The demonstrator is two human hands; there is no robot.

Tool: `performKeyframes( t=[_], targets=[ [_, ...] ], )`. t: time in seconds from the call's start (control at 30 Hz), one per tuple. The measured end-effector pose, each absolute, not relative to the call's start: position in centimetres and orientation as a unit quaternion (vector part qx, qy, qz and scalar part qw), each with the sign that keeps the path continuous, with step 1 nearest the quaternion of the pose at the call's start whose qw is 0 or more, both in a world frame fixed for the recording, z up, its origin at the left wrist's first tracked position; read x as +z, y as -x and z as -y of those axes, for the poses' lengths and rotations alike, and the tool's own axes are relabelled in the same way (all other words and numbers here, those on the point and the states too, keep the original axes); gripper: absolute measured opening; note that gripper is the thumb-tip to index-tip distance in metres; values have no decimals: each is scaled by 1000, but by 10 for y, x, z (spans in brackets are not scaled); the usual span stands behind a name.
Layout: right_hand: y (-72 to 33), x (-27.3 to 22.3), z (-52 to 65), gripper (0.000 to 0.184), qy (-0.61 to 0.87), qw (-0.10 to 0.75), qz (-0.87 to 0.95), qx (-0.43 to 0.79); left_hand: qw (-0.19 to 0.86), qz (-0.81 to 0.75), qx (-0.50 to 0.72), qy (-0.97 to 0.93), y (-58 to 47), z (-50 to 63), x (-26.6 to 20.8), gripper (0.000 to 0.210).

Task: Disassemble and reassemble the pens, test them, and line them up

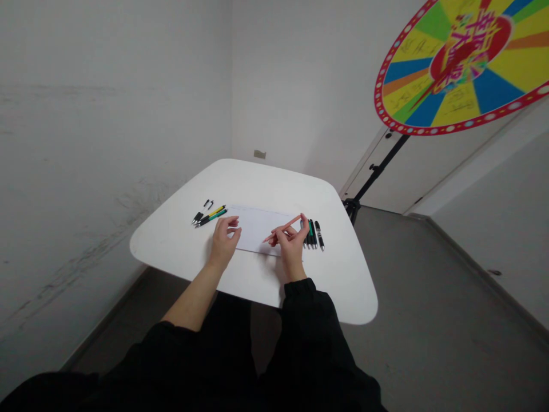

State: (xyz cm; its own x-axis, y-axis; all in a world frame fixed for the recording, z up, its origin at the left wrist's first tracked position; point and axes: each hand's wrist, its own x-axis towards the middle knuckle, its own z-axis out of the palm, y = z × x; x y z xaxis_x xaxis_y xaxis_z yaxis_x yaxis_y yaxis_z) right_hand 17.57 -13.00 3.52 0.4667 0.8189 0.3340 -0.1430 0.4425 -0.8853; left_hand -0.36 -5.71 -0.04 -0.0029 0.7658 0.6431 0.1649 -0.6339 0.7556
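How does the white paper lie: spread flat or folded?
Spread flat: the paper lies against the table, its visible surface showing no crease; the right hand hides part.

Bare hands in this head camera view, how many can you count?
2: the bare left hand at the left edge of the white rectangular paper, and the bare right hand holding a slender pinkish-orange writing tool.

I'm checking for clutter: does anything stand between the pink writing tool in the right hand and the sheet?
Nothing visible does. The right hand holds the pink writing tool over the sheet; the left hand is by its left edge. Whether the tip touches paper isn't clear.
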Motion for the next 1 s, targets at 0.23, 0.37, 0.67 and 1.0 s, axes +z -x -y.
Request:
performKeyframes(
  t=[0.23, 0.37, 0.67, 1.0],
  targets=[
    [-172, 44, 134, 103, 413, 750, 404, 322, 239, -354, 609, -668, 4, 58, 1, 29],
    [-173, 40, 132, 100, 406, 757, 398, 321, 244, -358, 602, -671, 5, 59, 2, 30],
    [-176, 35, 129, 97, 416, 750, 396, 329, 230, -362, 594, -680, 5, 59, 2, 30],
    [-180, 24, 115, 29, 443, 716, 387, 375, 140, -394, 460, -783, 6, 57, -4, 26]
  ],
)
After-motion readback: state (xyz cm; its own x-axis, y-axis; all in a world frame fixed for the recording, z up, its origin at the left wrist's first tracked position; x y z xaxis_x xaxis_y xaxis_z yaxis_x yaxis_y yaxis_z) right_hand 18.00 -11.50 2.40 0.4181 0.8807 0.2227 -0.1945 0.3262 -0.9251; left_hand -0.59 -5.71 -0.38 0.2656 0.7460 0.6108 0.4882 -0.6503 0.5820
